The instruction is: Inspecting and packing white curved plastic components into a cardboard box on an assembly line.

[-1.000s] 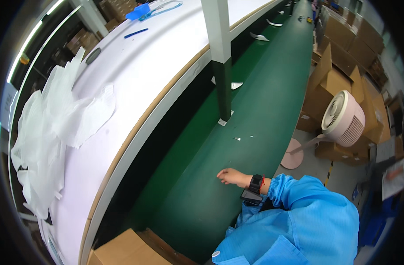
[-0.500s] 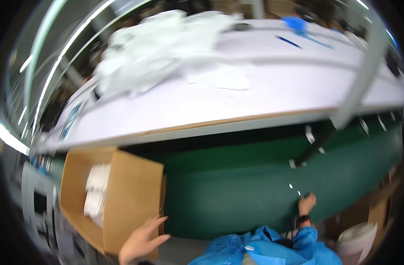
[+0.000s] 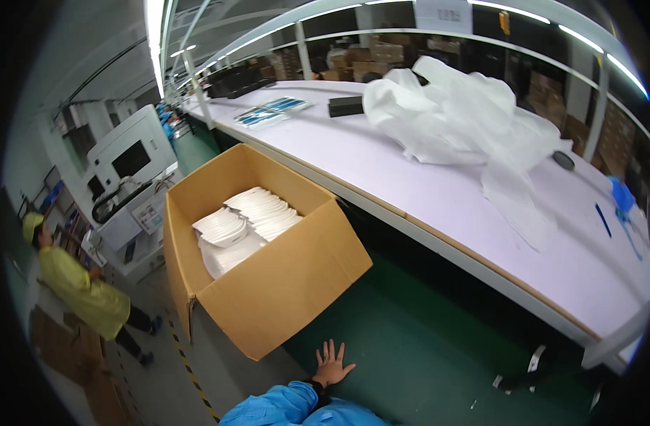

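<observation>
My left hand [image 3: 331, 366] is palm down at the lower middle, fingers spread, with nothing in it. A dark band circles its wrist, below a blue sleeve [image 3: 274, 406]. It is over or on a green surface [image 3: 382, 334]; contact cannot be made out. Just beyond the hand, up and to the left, is an open cardboard box [image 3: 289, 295]. Inside the box are rows of thin white curved pieces [image 3: 261, 213], stacked closely. My right hand is out of view.
A long white table [image 3: 439, 192] crosses from upper left to lower right, bearing crumpled white sheeting [image 3: 446, 113], a black block [image 3: 345, 106] and a blue pen [image 3: 603, 220]. A person in yellow [image 3: 83, 287] stands left, near a white machine [image 3: 130, 156].
The view has swung left, bringing the box nearer the middle and the person in yellow into sight. My right hand has left the view. My left hand now shows with fingers spread.
</observation>
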A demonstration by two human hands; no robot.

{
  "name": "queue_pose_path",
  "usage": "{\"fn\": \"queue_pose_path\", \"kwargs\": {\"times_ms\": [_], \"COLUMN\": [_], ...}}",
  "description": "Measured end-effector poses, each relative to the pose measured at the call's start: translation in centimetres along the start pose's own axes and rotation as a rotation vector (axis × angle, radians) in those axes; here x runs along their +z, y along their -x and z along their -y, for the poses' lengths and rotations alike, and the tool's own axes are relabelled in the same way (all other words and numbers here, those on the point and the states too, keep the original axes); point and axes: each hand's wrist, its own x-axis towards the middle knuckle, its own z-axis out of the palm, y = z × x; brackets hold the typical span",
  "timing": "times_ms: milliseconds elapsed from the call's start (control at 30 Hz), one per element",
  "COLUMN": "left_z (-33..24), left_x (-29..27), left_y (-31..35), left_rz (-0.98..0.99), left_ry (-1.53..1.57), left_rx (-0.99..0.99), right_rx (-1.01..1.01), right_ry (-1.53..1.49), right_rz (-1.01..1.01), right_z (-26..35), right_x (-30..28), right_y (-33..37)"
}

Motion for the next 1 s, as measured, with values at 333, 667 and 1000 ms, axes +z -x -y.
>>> {"fn": "queue_pose_path", "kwargs": {"times_ms": [333,667,1000], "left_z": [0.0,-0.4,-0.3], "left_x": [-1.6,-2.0,-1.9], "left_y": [-1.1,-1.1,-1.1], "left_rz": [0.149,0.255,0.244], "left_ry": [-0.093,-0.088,-0.109], "left_rx": [-0.009,-0.029,-0.037], "right_rx": [-0.132,-0.164,-0.106], "right_ry": [-0.093,-0.170,-0.125], "right_rz": [-0.021,-0.018,-0.020], "right_z": [1.0,5.8,3.1], "right_x": [2.2,2.9,2.3], "right_y": [-1.1,-1.9,-2.2]}}
